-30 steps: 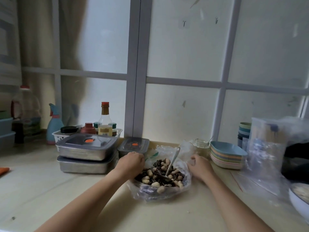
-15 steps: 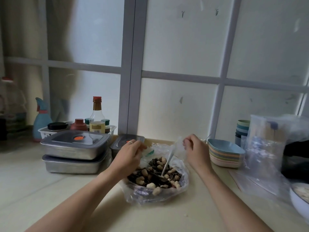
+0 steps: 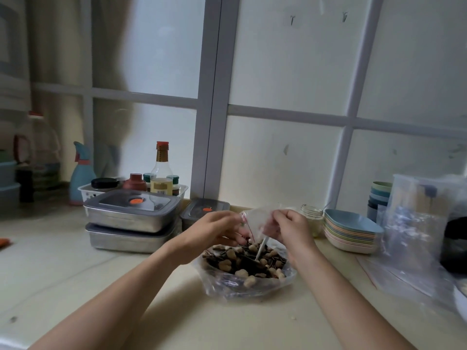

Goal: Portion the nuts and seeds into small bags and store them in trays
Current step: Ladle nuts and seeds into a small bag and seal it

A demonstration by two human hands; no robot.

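The left hand (image 3: 214,232) and the right hand (image 3: 293,229) are raised close together, fingers curled, each pinching one side of a small clear bag (image 3: 256,219). The bag hangs between them just above the bowl. A thin red strip near the left fingers runs steeply downward; blur hides whether the mouth is parted.

Directly below, a spoon (image 3: 261,250) stands in the nuts and seeds (image 3: 242,263). Its handle leans up and slightly right toward the bag, and its bowl end is buried in the mix. The mix of pale peanuts and dark seeds fills a bowl lined with clear plastic (image 3: 227,286), which bunches out past the rim.

Bare counter (image 3: 101,286) runs in front of the bowl and to its left, under both forearms.

To the left, two lidded steel trays (image 3: 126,221) sit stacked, long sides running left to right, with a small lidded container (image 3: 204,210) just beside them. To the right, a glass jar (image 3: 312,214) and a stack of pastel dishes (image 3: 351,236) stand near the right wrist. Large loose plastic bags (image 3: 414,236) crowd the side beyond them. The window frame (image 3: 212,122) closes off the back.
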